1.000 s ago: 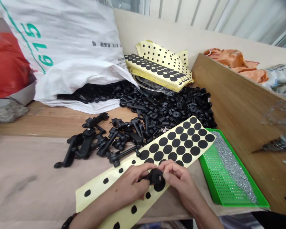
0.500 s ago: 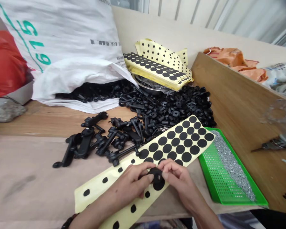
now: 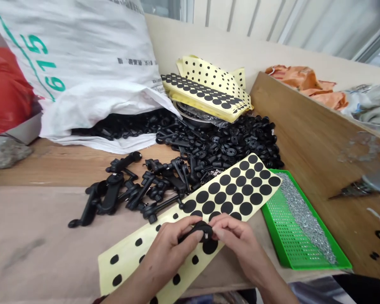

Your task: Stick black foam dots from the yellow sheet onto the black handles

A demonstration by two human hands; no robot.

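Between my two hands is a black plastic part point(image 3: 204, 228) with a small metal bit showing at its end. My left hand point(image 3: 174, 242) grips it, thumb on the near side and fingers behind. The fingertips of my right hand point(image 3: 232, 234) pinch its right edge. Both hands are over a yellow backing sheet point(image 3: 126, 249) bearing round black stickers at its far right and smaller black dots at its near left. Beyond the sheet lie several black plastic arms point(image 3: 112, 192) with knobs and joints.
A green perforated tray point(image 3: 280, 249) with small metal screws stands at right beside a wooden board point(image 3: 307, 139). Behind are a pile of black parts point(image 3: 231, 139), a stack of sticker sheets point(image 3: 205, 95) and a white sack point(image 3: 98, 50). A pointed tool point(image 3: 351, 190) is at right.
The black part has tilted in my fingers, its face turning edge-on and its metal bit shifting left. The camera view has moved slightly; the sheet and loose parts look unmoved.
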